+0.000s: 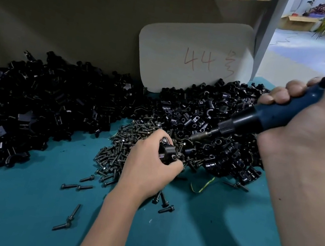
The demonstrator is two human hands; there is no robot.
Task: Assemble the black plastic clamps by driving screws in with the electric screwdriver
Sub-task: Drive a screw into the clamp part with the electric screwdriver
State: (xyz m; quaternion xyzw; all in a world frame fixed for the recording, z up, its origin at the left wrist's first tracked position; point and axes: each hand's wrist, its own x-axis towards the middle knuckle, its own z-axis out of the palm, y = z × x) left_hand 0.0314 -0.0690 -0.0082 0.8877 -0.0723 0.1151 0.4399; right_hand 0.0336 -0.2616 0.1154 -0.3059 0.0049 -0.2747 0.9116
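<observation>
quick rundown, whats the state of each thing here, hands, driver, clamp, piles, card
left hand: grips one black clamp, over the screw pile
black clamp: held, raised off the table
right hand: grips the electric screwdriver
electric screwdriver: held tilted, bit pointing down-left, apart from the held clamp
screw pile: loose heap, strays scattered on the table
clamp piles: loose heaps along the back
white card: propped upright, marked 44
table: teal surface

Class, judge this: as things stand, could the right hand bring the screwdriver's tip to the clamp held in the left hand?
Probably yes: the electric screwdriver in the right hand points toward the clamp the left hand grips, and nothing blocks the gap.
</observation>
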